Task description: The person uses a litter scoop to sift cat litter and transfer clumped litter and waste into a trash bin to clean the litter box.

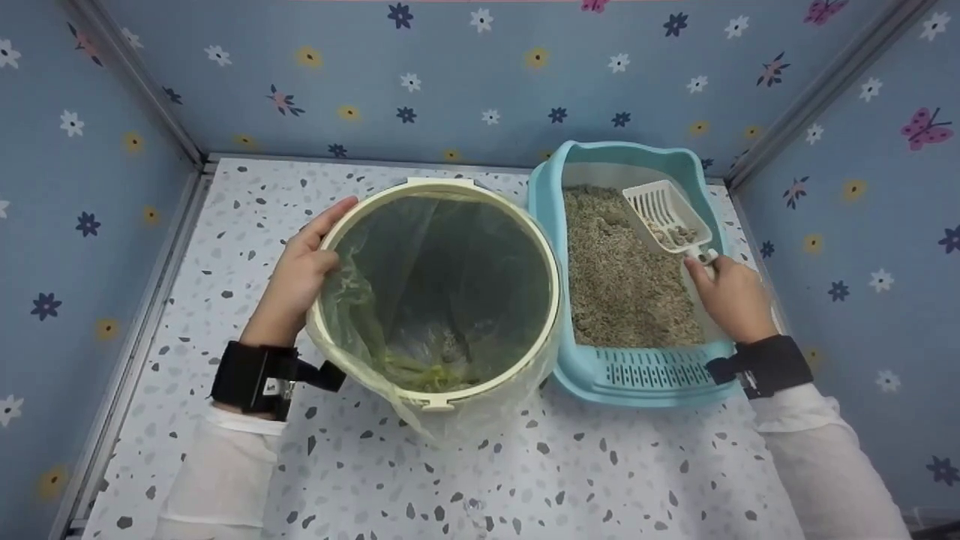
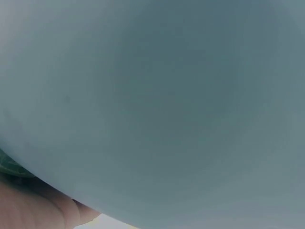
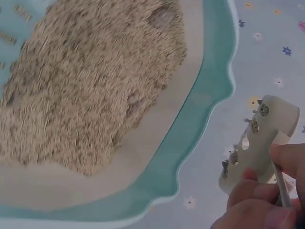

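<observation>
My left hand (image 1: 292,277) grips the left side of a round trash bin (image 1: 556,300), thumb at the cream rim and fingers along its outside. A thin, translucent green bag (image 1: 356,315) lines the bin and folds over the rim. The bin's blurred wall (image 2: 181,105) fills most of the left wrist view. By its handle, my right hand (image 1: 735,296) holds a white slotted litter scoop (image 1: 651,210) above the right part of a blue litter box (image 1: 551,195). Several clumps (image 1: 679,235) lie in the scoop. Brown-grey litter (image 1: 622,277) covers the box floor.
Bin and litter box stand side by side on a white speckled tabletop (image 1: 480,495). Flower-patterned blue panels (image 1: 450,82) enclose the left, back and right sides. A slotted ledge (image 1: 652,369) forms the near end of the litter box.
</observation>
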Available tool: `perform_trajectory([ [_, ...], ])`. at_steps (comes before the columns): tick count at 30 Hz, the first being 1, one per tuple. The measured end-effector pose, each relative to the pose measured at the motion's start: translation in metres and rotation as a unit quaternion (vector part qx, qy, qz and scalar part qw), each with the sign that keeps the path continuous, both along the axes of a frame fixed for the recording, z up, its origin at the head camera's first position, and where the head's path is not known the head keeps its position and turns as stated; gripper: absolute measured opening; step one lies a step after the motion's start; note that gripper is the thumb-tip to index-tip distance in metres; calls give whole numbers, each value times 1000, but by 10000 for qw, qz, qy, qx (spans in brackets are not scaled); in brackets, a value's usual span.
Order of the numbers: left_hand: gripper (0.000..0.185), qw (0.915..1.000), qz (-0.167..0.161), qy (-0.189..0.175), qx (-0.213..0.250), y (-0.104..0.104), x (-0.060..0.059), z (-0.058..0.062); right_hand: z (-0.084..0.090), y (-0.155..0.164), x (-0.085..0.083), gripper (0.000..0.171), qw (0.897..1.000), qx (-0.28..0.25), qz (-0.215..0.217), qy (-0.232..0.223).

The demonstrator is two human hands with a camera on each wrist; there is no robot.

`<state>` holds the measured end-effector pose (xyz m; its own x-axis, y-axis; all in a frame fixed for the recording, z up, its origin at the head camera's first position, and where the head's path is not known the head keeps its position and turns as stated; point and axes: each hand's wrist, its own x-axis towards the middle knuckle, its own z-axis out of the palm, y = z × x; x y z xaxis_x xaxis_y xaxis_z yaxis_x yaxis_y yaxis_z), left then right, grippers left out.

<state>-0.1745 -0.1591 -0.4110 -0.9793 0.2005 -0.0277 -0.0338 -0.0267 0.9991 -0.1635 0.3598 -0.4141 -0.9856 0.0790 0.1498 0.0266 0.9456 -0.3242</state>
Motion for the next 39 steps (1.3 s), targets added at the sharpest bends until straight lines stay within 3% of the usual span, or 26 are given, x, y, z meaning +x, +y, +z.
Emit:
perform_trajectory([
  [4,78,10000,-9,43,29,0,0,0,4,1,-1,53,9937,-711,149,-849],
  [8,78,10000,7,46,-29,0,0,1,6,2,-1,61,9863,-974,168,-1318],
  [17,78,10000,38,48,-42,1,-1,2,7,3,5,65,9801,-1078,144,-1663],
  [21,78,10000,42,39,-16,1,-1,2,5,3,8,61,9882,-793,187,-1295],
  [27,79,10000,80,-7,-34,2,-1,2,-3,-2,17,48,9995,222,222,5],
  [33,79,9999,-24,-98,88,1,1,2,-14,0,21,43,9866,1056,234,1220],
  [39,79,9999,-32,-131,107,0,1,2,-16,2,22,43,9789,1287,177,1578],
])
